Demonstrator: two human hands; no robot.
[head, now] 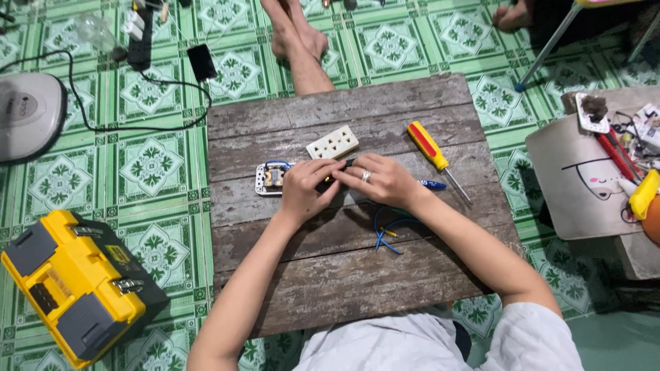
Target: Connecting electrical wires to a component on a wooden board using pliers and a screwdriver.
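Observation:
Both hands meet at the middle of a weathered wooden board (344, 275). My left hand (304, 189) and my right hand (381, 180), which wears a ring, pinch a small dark tool between them; only a dark bit with a yellow spot shows. Its tip points at a socket module on a metal bracket (269, 178) just left of my left hand. A cream socket faceplate (332, 142) lies just beyond the hands. A red and yellow screwdriver (434, 154) rests to the right. Blue wire pieces (386, 230) lie under my right wrist, and a blue pen-like tool (433, 184) sticks out beside it.
A yellow and black toolbox (75, 282) stands on the green tiled floor at the left. A black cable (137, 103), a phone (201, 62) and a grey round appliance (27, 113) lie beyond. Another person's bare feet (295, 34) rest past the board. A cluttered stool (598, 165) stands at the right.

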